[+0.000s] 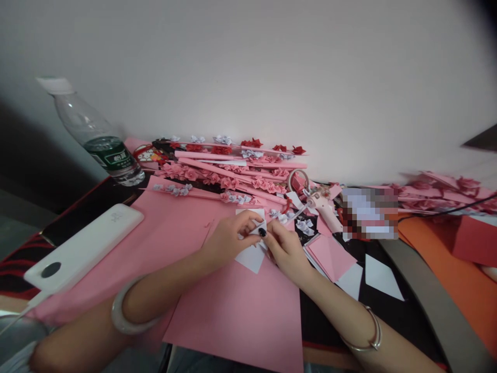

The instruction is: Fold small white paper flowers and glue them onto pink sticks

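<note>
Holding a small piece of white paper (259, 225) at the fingertips of the left hand (229, 235) and the right hand (289, 254), pinching with fingers curled nearly closed on both sides, partly hiding the folds. Working just over white sheets (250, 260), atop a large pink sheet (240, 321). Flanked at the right by a stack of pink squares (336, 256) and a loose white square (382, 277), with a glue gun (326, 210) just beyond. Backed by rows of paper flowers (225, 181) along the wall (248, 67). Bordered at the left by a white power bank (87, 243) and, farther back, a tilted-looking water bottle (111, 145).
</note>
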A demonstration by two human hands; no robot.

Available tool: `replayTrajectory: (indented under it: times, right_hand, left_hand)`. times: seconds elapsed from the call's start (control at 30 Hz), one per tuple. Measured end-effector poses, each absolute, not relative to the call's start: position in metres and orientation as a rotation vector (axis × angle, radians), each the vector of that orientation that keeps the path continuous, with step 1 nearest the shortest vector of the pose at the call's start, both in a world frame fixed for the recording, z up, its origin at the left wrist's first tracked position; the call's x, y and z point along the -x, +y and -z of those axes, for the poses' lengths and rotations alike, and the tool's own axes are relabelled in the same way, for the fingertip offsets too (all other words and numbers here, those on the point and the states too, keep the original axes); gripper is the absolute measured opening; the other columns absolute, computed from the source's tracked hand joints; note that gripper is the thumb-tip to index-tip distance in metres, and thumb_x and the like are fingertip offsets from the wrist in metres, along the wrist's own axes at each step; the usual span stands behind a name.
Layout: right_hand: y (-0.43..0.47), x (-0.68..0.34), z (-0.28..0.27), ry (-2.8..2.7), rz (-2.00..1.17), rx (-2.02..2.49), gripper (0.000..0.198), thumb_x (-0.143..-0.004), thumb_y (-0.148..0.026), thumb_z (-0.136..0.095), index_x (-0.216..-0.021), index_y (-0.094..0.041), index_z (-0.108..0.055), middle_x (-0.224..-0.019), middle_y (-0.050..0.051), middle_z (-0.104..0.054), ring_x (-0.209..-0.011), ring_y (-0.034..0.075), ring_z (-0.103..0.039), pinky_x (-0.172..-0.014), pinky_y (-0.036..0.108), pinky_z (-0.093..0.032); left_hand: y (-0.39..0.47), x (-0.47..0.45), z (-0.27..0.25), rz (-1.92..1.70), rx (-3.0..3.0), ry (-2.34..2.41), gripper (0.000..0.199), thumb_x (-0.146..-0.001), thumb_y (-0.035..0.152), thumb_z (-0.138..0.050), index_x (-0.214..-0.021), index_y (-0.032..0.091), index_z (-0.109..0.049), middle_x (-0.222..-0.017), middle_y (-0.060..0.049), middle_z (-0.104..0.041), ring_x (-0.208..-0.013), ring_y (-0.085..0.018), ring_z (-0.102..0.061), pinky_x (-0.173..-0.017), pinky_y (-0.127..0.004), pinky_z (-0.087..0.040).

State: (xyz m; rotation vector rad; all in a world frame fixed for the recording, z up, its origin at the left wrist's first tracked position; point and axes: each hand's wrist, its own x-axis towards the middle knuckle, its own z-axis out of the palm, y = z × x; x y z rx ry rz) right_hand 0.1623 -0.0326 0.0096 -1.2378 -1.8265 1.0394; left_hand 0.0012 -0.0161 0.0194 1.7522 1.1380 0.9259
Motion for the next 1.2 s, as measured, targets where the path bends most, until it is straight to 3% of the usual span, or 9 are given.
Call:
replayTrajectory:
  times: [0.27, 0.43, 0.63, 0.87, 1.1, 1.2]
  right_hand:
    - [-0.0312, -0.1635, -0.0078, -1.793, -0.909, 1.241, 0.026, -0.088, -0.028, -0.04, -0.063, -0.019, -0.038, -0.052, -0.006, -0.035, -0.048, 0.009, -0.032, -0.046, 0.021, -0.026]
    - [-0.0314, -0.1615, -0.0067, -1.684, -1.071, 1.189, 0.025, -0.089, -0.029, -0.039, -0.065, -0.02, -0.038, -0.048, -0.007, -0.039, -0.043, 0.008, -0.033, -0.044, 0.021, -0.027]
    - [-0.0317, -0.16, -0.0074, -1.614, -1.182, 1.137, 0.028, -0.089, -0.03, -0.039, -0.063, -0.019, -0.038, -0.045, -0.007, -0.042, -0.04, 0.007, -0.036, -0.042, 0.02, -0.028]
    - [-0.0317, -0.1576, -0.0073, -1.403, -1.379, 1.082, 0.016, -0.086, -0.036, -0.045, -0.087, -0.021, -0.039, -0.041, -0.011, -0.044, -0.027, 0.005, -0.031, -0.029, 0.015, -0.021]
    - [-0.032, -0.1562, -0.008, -1.276, -1.48, 1.015, 0.022, -0.087, -0.039, -0.043, -0.075, -0.021, -0.037, -0.047, -0.007, -0.056, -0.027, 0.008, -0.047, -0.027, 0.016, -0.032]
    - [-0.0314, -0.1562, -0.0077, -1.261, -1.507, 0.992, 0.024, -0.086, -0.041, -0.043, -0.074, -0.022, -0.035, -0.049, -0.006, -0.058, -0.029, 0.01, -0.051, -0.027, 0.018, -0.036]
  left_hand:
    - [-0.0125, -0.0003, -0.0171, -0.923, -1.468, 1.003, 0.029, -0.067, 0.021, -0.065, -0.092, 0.018, -0.052, -0.07, 0.001, -0.059, -0.065, -0.013, -0.058, -0.058, -0.022, -0.044]
    - [-0.0107, 0.0018, -0.017, -0.939, -1.355, 1.059, 0.025, -0.07, 0.03, -0.064, -0.09, 0.018, -0.055, -0.072, -0.002, -0.064, -0.06, -0.012, -0.058, -0.052, -0.02, -0.042]
    - [-0.0094, 0.0031, -0.0154, -0.992, -1.317, 1.027, 0.025, -0.07, 0.03, -0.064, -0.089, 0.017, -0.053, -0.065, 0.001, -0.06, -0.055, -0.01, -0.054, -0.049, -0.018, -0.04]
    - [-0.0109, 0.0043, -0.0206, -0.906, -1.52, 0.992, 0.021, -0.073, 0.019, -0.056, -0.093, 0.02, -0.05, -0.066, 0.005, -0.05, -0.055, -0.008, -0.054, -0.049, -0.017, -0.039]
    - [-0.0128, 0.0009, -0.0153, -0.892, -1.459, 1.006, 0.024, -0.074, 0.026, -0.057, -0.096, 0.021, -0.049, -0.088, -0.001, -0.057, -0.055, -0.008, -0.057, -0.049, -0.019, -0.041]
    - [-0.0118, -0.0009, -0.0125, -0.836, -1.422, 0.958, 0.019, -0.075, 0.029, -0.056, -0.09, 0.018, -0.053, -0.079, -0.002, -0.06, -0.057, -0.01, -0.058, -0.054, -0.022, -0.044]
